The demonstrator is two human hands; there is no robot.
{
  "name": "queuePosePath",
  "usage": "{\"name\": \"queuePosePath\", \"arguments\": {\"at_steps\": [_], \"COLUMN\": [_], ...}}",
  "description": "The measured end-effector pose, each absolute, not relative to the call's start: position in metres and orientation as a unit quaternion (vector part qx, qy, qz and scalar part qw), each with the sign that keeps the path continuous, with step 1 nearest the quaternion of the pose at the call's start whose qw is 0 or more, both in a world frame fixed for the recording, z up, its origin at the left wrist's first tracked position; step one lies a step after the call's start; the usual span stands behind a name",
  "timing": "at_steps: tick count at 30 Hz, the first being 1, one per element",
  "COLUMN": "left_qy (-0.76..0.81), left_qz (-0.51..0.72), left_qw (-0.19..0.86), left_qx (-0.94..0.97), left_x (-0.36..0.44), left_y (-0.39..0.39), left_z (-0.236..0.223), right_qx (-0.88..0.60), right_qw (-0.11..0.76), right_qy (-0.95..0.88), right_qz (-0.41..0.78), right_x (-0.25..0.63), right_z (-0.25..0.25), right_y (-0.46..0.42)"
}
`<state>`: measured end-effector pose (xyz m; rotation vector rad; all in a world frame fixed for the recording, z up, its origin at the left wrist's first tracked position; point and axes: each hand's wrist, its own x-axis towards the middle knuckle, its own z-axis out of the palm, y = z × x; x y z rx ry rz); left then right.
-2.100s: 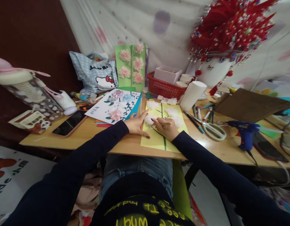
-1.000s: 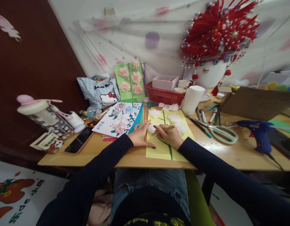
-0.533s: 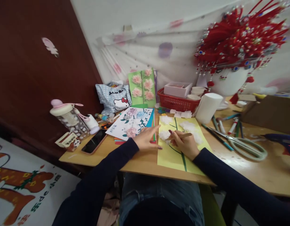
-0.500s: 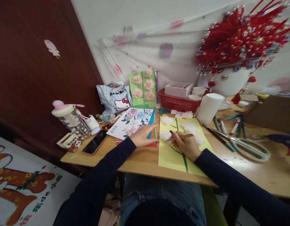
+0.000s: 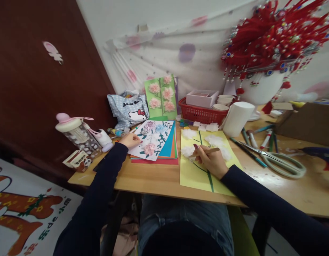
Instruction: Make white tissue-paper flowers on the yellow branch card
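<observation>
My right hand (image 5: 211, 160) is closed round a slim brown pen-like stick (image 5: 213, 150). Its lower tip meets a white fluffy paper flower (image 5: 186, 152) on the yellow sheet (image 5: 192, 177). More white flowers (image 5: 214, 140) and a dark green stem (image 5: 210, 181) are on that sheet, partly hidden by my hand. To the left, my left hand (image 5: 131, 140) has its fingers drawn together at the left edge of a white flower picture (image 5: 153, 137). That picture lies askew on a stack of coloured paper (image 5: 168, 153).
Scissors (image 5: 283, 165), pens (image 5: 248, 153) and a white roll (image 5: 237, 119) stand or lie to the right. A red basket (image 5: 203, 115) is behind the yellow sheet. At left are a bottle (image 5: 81, 133) and a patterned bag (image 5: 127, 110). A beaded red headdress (image 5: 276, 46) looms at back right.
My left hand has moved left from the paper stack's right side to the picture's left edge, its spread fingers now drawn together. The picture has turned and shifted right. My right hand stays nearly still.
</observation>
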<state>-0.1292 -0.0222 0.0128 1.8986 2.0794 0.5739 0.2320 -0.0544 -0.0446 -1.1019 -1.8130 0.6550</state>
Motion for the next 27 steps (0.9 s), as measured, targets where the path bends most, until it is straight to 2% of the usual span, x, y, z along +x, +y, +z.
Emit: {"name": "queuePosePath", "arguments": {"at_steps": [11, 20, 27], "left_qy": [0.700, 0.688, 0.707], "left_qz": [0.268, 0.264, 0.284], "left_qw": [0.148, 0.084, 0.059], "left_qx": [0.645, 0.670, 0.645], "left_x": [-0.141, -0.112, -0.118], "left_y": [-0.015, -0.014, -0.019], "left_z": [0.005, -0.009, -0.004], "right_qx": [-0.456, -0.452, -0.448], "right_qw": [0.429, 0.426, 0.425], "right_qy": [-0.735, -0.740, -0.745], "right_qz": [0.261, 0.258, 0.251], "right_x": [0.232, 0.233, 0.232], "right_z": [-0.040, -0.043, -0.042], "right_y": [-0.056, -0.055, -0.055]}}
